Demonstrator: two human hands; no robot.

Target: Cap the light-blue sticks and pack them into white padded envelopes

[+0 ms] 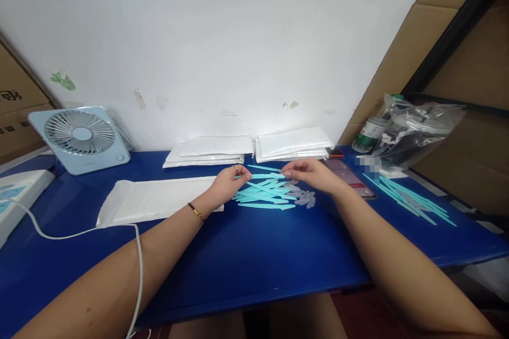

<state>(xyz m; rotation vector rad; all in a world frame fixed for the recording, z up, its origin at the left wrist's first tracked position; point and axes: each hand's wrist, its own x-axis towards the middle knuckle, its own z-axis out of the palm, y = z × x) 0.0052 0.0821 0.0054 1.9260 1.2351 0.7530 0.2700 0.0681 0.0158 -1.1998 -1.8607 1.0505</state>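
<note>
Above a loose pile of teal eyebrow razors (pixel 262 193), both hands hold one slim teal eyebrow razor (pixel 262 176) level between them. Its left end is pinched between the thumb and fingers of my left hand (pixel 228 184). My right hand (pixel 312 174) is closed at the razor's other end, its thumb and forefinger pressed together there; whether a small cap is also between them I cannot tell. Several small clear plastic caps (pixel 306 198) lie just below my right hand, beside the pile. A white padded mailer (pixel 159 198) lies flat by my left wrist.
White padded mailers (pixel 217 147) are stacked against the wall, with another stack (pixel 294 143) alongside. A phone (pixel 352 177) and more teal razors (pixel 413 201) lie rightward. Behind them stand a bottle (pixel 369 132) and clear bag (pixel 421 127). A blue fan (pixel 81 135) stands left; a white cable (pixel 139 270) crosses my left forearm.
</note>
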